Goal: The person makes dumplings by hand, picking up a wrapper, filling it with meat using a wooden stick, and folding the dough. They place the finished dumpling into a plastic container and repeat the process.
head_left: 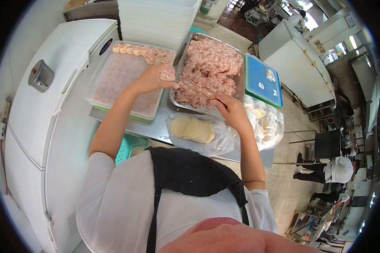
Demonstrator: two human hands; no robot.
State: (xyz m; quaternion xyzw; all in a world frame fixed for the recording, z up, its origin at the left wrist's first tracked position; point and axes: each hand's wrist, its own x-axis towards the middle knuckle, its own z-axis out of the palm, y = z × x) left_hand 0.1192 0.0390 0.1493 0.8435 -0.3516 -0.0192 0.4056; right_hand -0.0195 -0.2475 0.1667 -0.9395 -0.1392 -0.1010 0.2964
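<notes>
My left hand [150,79] is closed around a meat-filled dumpling [167,75], above the near right side of a plastic tray [153,114]. Rows of finished dumplings [133,49] line that tray's far edge. In my right hand [231,110] is the handle of a thin spatula [203,92], its blade pointing toward the dumpling. Beneath it, a deep metal pan [240,86] holds a large heap of ground meat [213,57]. Round dough wrappers [193,129] lie fanned on a clear plastic bag [223,143] in front of the pan.
Right of the pan are a blue-lidded container [257,78] and bagged wrappers [266,124]. Tall white stacked material [156,21] rises behind the tray. A white freezer [29,122] with a metal canister [41,76] stands left. A person [340,169] is far right.
</notes>
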